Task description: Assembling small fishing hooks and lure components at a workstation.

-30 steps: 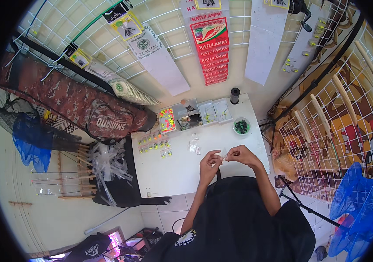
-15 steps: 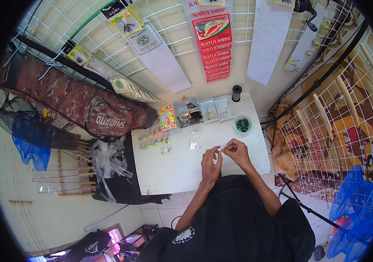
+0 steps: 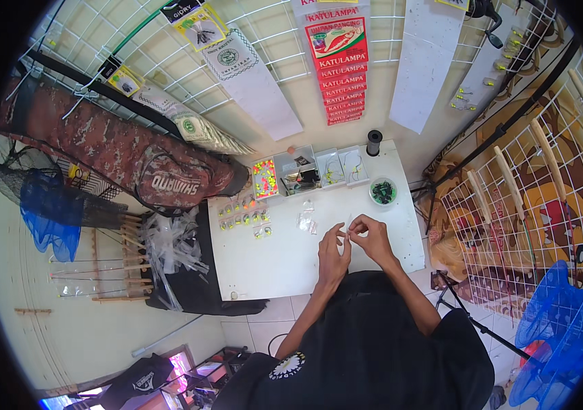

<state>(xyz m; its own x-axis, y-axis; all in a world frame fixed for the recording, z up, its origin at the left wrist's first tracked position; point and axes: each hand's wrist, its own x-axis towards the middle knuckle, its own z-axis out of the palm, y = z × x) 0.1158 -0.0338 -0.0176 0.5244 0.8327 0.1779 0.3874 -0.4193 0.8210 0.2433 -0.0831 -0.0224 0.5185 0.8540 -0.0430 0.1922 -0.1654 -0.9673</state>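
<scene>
Over the right half of the white table [image 3: 271,270], my left hand [image 3: 333,256] and my right hand [image 3: 372,240] meet fingertip to fingertip. Both are pinched closed around a small, thin, see-through piece [image 3: 350,220] that looks like plastic; its exact kind is too small to make out. Just left of my fingers lie several small clear plastic bags [image 3: 308,217]. A round tub [image 3: 382,192] of dark green pieces stands beyond my right hand. Farther left, filled small packets [image 3: 244,213] with yellow-green bits rest in rows.
Along the back stand a box of bright beads [image 3: 264,179], a divided tray [image 3: 298,184], white boxes with thin looped items [image 3: 343,171] and a black spool [image 3: 373,143]. A camouflage rod bag [image 3: 168,179] borders the left. Wire racks [image 3: 510,225] with blue nets [image 3: 558,328] flank the right.
My hands remain together, with fingertips slightly shifted. The thin clear piece now shows upright above the fingers. The whole view has moved slightly.
</scene>
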